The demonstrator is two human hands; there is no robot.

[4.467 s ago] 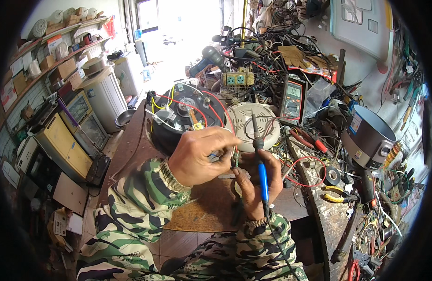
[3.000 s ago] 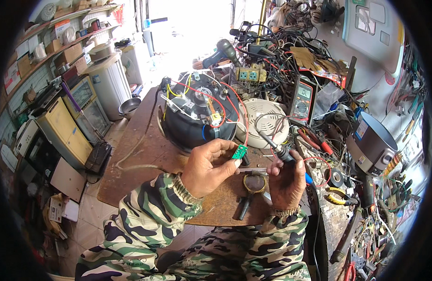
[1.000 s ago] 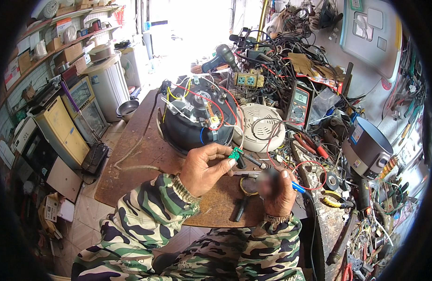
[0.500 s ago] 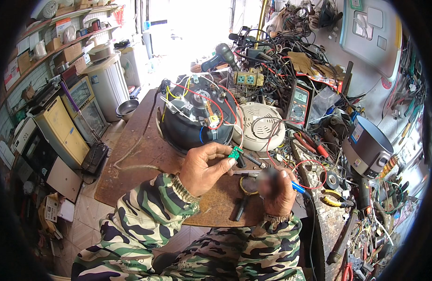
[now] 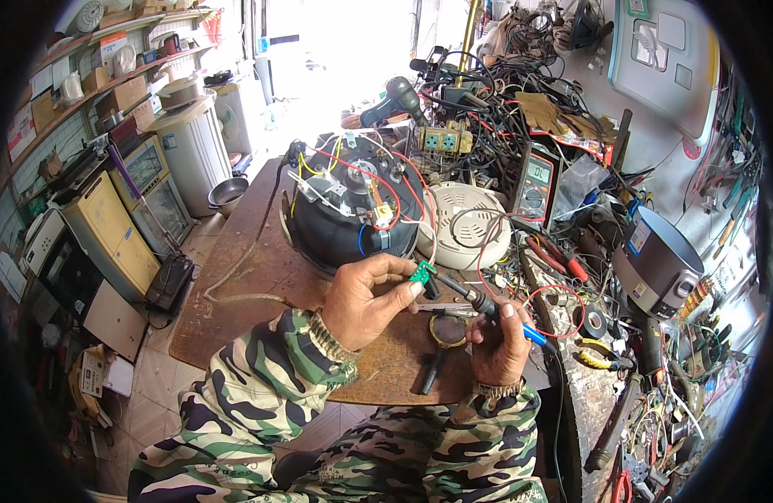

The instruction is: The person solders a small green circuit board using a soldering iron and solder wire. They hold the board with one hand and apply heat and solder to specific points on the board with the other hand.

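My left hand [image 5: 371, 303] pinches a small green circuit board [image 5: 421, 272] between thumb and fingers, above the brown wooden table. My right hand [image 5: 501, 345] is closed round a soldering iron [image 5: 483, 303] with a blue and black handle. The iron's shaft points left and its tip is beside the board; whether they touch I cannot tell. Below lies a magnifying glass [image 5: 447, 330] with a black handle. Behind my left hand stands an upturned round black appliance body [image 5: 336, 230] with red, white, yellow and blue wires. A beige vented cover [image 5: 470, 225] lies next to it.
A multimeter [image 5: 535, 186] stands propped behind the cover. Heaped cables, a drill-like tool [image 5: 403, 99] and gloves fill the far right. Along the right edge are pliers [image 5: 604, 355], black tape [image 5: 594, 323] and a grey cooker shell [image 5: 659, 261]. Cabinets [image 5: 118, 230] line the left.
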